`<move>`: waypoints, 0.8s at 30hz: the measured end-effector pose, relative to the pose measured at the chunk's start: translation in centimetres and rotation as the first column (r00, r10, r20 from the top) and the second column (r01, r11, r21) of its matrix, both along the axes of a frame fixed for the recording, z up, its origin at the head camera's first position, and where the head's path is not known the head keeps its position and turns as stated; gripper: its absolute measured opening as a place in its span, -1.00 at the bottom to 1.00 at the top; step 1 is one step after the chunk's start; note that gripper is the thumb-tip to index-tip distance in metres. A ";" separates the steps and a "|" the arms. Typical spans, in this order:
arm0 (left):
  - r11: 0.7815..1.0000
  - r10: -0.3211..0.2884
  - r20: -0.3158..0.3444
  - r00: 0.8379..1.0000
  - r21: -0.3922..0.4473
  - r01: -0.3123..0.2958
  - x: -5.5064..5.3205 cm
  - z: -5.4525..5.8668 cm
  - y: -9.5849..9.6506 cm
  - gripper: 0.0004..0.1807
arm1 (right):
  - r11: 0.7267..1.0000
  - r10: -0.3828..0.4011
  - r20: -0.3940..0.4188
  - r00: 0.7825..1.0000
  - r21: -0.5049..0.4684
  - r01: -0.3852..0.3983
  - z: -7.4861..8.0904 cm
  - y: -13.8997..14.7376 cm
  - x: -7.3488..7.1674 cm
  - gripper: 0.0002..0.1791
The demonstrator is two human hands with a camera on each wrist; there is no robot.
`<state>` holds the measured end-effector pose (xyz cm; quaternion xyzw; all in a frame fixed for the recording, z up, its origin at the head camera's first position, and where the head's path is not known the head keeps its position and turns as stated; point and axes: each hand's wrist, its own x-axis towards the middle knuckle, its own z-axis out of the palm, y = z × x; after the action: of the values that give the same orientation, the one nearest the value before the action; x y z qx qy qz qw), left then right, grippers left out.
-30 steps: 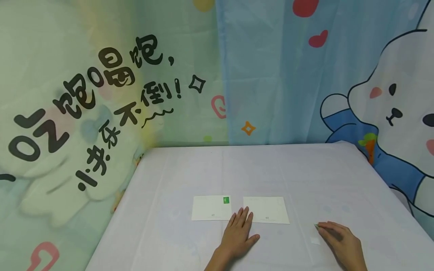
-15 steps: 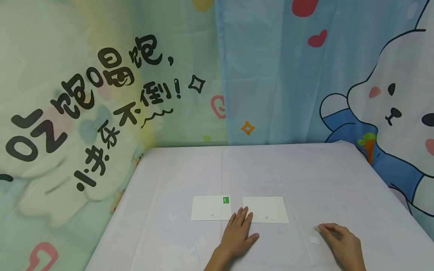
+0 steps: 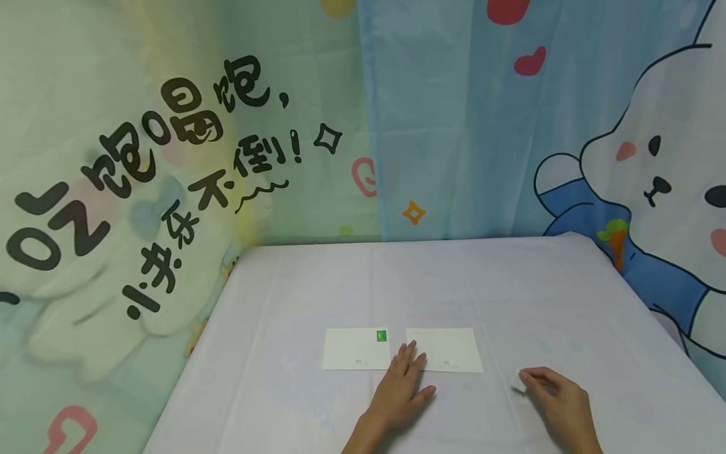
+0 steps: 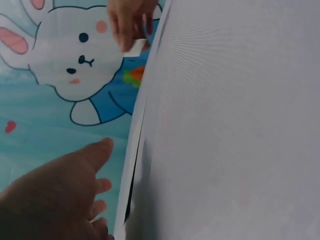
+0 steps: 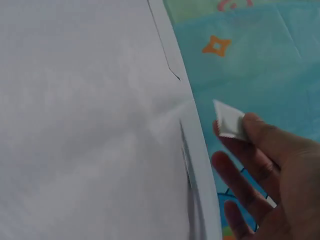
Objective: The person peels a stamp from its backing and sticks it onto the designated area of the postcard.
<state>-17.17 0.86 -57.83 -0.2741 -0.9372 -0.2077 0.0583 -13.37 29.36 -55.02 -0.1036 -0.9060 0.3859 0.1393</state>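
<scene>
Between the thumb and forefinger of your right hand [image 3: 561, 403], a small white paper square with a serrated edge [image 5: 231, 121] is pinched by one side. It's tilted; whether it touches the table below, can't tell. Your other three right fingers are loosely bent and spread apart, as the right wrist view shows.

Your left hand [image 3: 397, 397] lies palm down, fingers straight and close together, thumb out to the side, gripping nothing. Its fingertips overlap the near left corner of a plain off-white rectangular paper card [image 3: 445, 348], small mark by its near edge. Just left of your fingers: a matching off-white rectangular card with a green stamp-like square [image 3: 382, 336] at its far right corner. The two cards sit side by side, narrow gap between. Your pinched square is to the right of both, apart from them.

Everything's on a table under a creased white cloth [image 3: 306, 284]. Behind it, a pale green fabric curtain with black lettering [image 3: 317, 214] on the left, a light blue fabric curtain [image 3: 448, 126] on the right, printed with a white cartoon rabbit [image 3: 675, 120] in blue.
</scene>
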 end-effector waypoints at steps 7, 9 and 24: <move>0.997 -0.052 0.014 0.999 0.060 0.051 0.6 2.1 1.1 -0.41 | 0.998 0.063 -0.121 0.991 0.036 -0.059 1.3 -2.3 -0.5 -0.84; 0.991 -0.071 0.028 0.997 0.115 0.068 0.9 2.8 1.6 -0.45 | 0.998 0.054 -0.154 0.987 0.041 -0.048 0.5 -2.6 -1.0 -0.85; 0.851 -0.191 0.198 0.961 0.521 0.062 1.6 6.6 4.2 -0.68 | 0.975 0.190 -0.247 0.950 -0.070 -0.213 -3.8 -3.9 -4.8 -0.88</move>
<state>-15.58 5.11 -51.24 -0.2828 -0.8283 -0.4837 -0.0001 -18.20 25.44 -58.86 0.0299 -0.8690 0.4506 0.2021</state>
